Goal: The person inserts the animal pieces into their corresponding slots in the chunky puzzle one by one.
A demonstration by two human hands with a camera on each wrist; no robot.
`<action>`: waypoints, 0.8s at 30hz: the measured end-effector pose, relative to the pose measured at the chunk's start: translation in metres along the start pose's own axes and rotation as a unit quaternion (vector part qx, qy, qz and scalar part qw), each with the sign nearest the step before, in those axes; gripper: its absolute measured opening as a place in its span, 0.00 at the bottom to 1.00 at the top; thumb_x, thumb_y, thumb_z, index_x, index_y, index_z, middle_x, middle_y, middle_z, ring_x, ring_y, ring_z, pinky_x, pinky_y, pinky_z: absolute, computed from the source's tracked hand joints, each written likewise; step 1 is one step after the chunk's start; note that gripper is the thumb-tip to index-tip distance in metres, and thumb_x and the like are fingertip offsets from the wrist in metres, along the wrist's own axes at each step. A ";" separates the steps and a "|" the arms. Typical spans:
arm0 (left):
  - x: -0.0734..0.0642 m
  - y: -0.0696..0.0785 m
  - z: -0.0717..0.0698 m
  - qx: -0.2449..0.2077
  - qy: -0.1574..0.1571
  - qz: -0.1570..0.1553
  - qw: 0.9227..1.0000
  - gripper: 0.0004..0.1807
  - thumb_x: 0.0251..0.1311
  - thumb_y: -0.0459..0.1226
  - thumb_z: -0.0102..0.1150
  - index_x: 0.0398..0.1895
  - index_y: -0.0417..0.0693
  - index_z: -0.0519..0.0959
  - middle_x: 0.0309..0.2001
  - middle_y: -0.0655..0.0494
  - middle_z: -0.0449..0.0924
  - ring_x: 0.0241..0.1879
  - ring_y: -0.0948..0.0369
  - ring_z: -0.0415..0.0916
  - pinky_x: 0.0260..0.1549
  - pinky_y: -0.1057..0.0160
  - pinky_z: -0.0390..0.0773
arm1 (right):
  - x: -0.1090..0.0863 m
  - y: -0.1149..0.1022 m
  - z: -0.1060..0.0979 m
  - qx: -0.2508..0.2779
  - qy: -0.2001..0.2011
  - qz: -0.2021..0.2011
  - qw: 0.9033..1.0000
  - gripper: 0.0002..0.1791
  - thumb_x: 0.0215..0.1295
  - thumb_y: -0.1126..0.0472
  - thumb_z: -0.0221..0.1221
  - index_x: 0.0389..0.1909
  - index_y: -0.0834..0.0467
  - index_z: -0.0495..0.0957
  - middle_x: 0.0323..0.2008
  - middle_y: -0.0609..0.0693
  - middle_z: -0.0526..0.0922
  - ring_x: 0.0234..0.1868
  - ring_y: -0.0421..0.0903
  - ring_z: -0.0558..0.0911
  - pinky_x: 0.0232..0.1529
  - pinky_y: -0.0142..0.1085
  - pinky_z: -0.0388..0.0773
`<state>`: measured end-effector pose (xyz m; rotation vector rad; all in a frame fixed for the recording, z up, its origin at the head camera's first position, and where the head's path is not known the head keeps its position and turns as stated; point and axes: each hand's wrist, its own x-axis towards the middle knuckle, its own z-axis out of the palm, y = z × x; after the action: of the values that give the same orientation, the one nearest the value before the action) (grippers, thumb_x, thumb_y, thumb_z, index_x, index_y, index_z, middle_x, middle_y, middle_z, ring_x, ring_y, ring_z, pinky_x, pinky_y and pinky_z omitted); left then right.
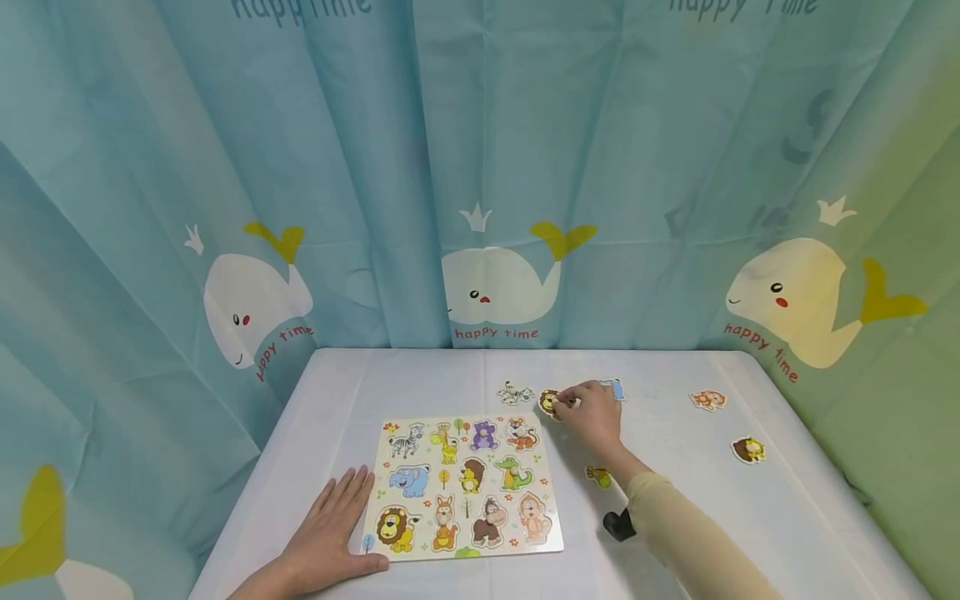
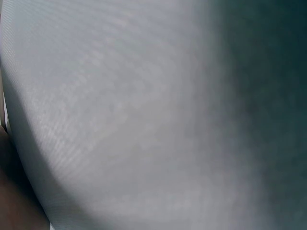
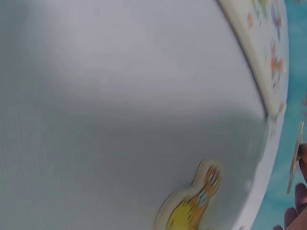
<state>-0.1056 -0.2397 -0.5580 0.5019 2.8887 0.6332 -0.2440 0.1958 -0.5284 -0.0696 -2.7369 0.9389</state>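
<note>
We record a table (image 1: 663, 433) bearing a puzzle board (image 1: 422, 547); we cannot tell which of its animal slots are filled. The left hand (image 1: 333, 521) lies at its left edge, thumb spread. The right hand (image 1: 596, 417) pinches the lion piece (image 1: 548, 402) beyond its upper right corner.

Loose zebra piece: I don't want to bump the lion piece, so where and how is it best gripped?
Probably pinch the zebra piece across its middle, far edge to near edge, coming from above and the left. It looks flat and wider than deep; the lion piece, pinched by the right hand, is close on its right.
</note>
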 end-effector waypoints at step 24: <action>0.000 -0.002 0.001 0.009 0.000 0.003 1.000 0.71 0.44 0.76 0.62 0.81 0.38 0.53 0.81 0.44 0.47 0.80 0.43 0.40 0.69 0.71 0.16 | -0.071 -0.094 0.037 0.101 -0.093 -0.096 0.986 0.05 0.57 0.54 0.73 0.27 0.45 0.86 0.39 0.39 0.79 0.46 0.45 0.72 0.49 0.46 0.68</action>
<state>-0.1061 -0.2408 -0.5596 0.5143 2.8969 0.6101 -0.1810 0.0907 -0.5150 0.3272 -2.7326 1.2124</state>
